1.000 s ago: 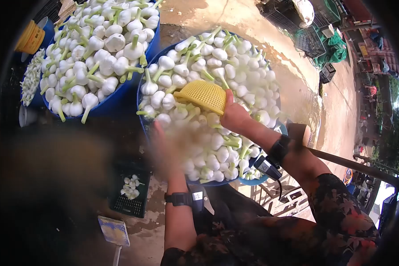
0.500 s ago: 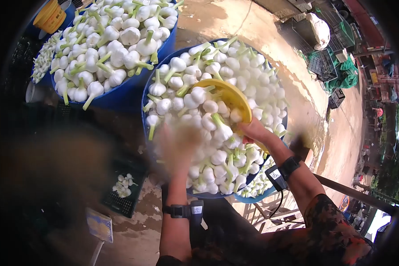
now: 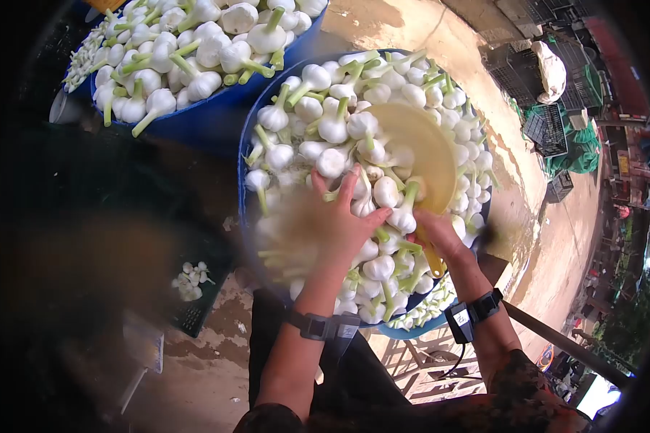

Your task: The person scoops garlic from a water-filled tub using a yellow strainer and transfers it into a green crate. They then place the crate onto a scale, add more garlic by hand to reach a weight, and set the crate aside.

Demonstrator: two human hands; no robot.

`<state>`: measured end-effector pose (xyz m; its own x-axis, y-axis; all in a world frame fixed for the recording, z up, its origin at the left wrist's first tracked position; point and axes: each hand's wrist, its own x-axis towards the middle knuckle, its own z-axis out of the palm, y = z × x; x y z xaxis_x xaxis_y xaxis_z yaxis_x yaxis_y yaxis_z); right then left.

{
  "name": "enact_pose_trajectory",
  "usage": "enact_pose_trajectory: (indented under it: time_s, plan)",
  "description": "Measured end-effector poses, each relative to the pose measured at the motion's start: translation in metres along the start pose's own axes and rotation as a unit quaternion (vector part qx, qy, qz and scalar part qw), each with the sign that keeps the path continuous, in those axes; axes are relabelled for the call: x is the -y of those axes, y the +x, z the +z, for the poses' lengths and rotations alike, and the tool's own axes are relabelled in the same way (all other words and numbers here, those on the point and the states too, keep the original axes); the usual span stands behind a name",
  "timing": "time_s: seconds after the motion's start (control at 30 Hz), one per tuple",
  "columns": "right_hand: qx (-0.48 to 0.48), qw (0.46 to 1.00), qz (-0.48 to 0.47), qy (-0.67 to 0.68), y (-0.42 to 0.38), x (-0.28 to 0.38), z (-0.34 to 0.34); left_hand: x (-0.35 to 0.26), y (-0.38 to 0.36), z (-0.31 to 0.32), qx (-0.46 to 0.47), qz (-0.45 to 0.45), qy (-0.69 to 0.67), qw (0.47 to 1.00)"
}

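A yellow plastic scoop [image 3: 435,155], blurred and tipped on its side, lies among white garlic bulbs [image 3: 379,268] with green stems. My right hand [image 3: 442,234] is closed round its near end, where a handle with a hole shows. To the left, my left hand [image 3: 345,220] rests on the bulbs, thumb and fingers spread, beside the scoop's mouth. Several bulbs lie between the left hand and the scoop. Both hands work over a big round blue tub [image 3: 244,169] heaped with garlic. A blurred smear hides part of the left hand's outer edge.
Another blue tub [image 3: 217,108] of garlic stands at the upper left. Below the main tub, a light-blue basin [image 3: 404,333] holds stem pieces. A dark crate [image 3: 195,317] with a few bulbs sits at the lower left. Black crates [image 3: 545,130] stand at the upper right.
The scoop and my right hand have moved right and down, and the scoop has tipped. My left hand has moved right, its fingers spread on the bulbs. The view has shifted slightly.
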<state>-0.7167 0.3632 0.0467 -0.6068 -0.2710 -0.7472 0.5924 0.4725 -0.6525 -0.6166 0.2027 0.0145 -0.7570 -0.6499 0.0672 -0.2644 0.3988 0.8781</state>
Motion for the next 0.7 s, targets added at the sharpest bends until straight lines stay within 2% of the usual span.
enact_pose_trajectory:
  time_s: [0.03,0.1,0.2,0.23,0.3,0.37,0.43,0.5,0.53,0.63,0.7]
  plan:
    - [0.005,1.0,-0.004,-0.003,-0.002,0.005,0.001,0.003,0.002,0.005,0.019,-0.014,0.064,0.998]
    - [0.011,0.999,-0.02,-0.028,-0.007,0.016,0.006,-0.002,0.001,0.008,-0.024,-0.027,0.065,0.997]
    - [-0.008,0.999,-0.023,-0.028,-0.027,0.025,0.007,-0.008,-0.002,0.004,-0.037,0.016,0.062,0.997]
    - [-0.015,0.999,-0.02,-0.022,-0.031,0.024,0.003,-0.018,-0.002,-0.001,-0.016,-0.01,0.06,0.998]
    - [0.005,0.99,-0.108,-0.091,-0.023,0.007,-0.02,-0.029,0.0,-0.001,-0.053,0.023,0.089,0.994]
    - [-0.003,0.999,-0.033,0.02,-0.051,0.025,-0.014,-0.041,0.004,-0.012,-0.051,0.051,0.043,0.996]
    - [-0.11,0.992,-0.046,-0.029,-0.074,0.036,0.004,-0.05,0.004,-0.013,-0.051,0.065,0.031,0.996]
    - [-0.096,0.992,-0.084,-0.024,-0.095,0.044,0.013,-0.064,0.002,-0.038,-0.066,0.084,0.033,0.994]
    - [-0.152,0.986,-0.076,0.009,-0.102,0.047,0.022,-0.067,0.001,-0.052,-0.079,0.104,0.015,0.991]
    - [-0.05,0.992,-0.106,-0.046,-0.133,0.047,0.04,-0.069,-0.018,-0.106,-0.117,0.121,0.018,0.986]
    - [-0.011,0.992,-0.106,-0.061,-0.149,0.043,0.078,-0.064,-0.037,-0.159,-0.136,0.107,0.053,0.983]
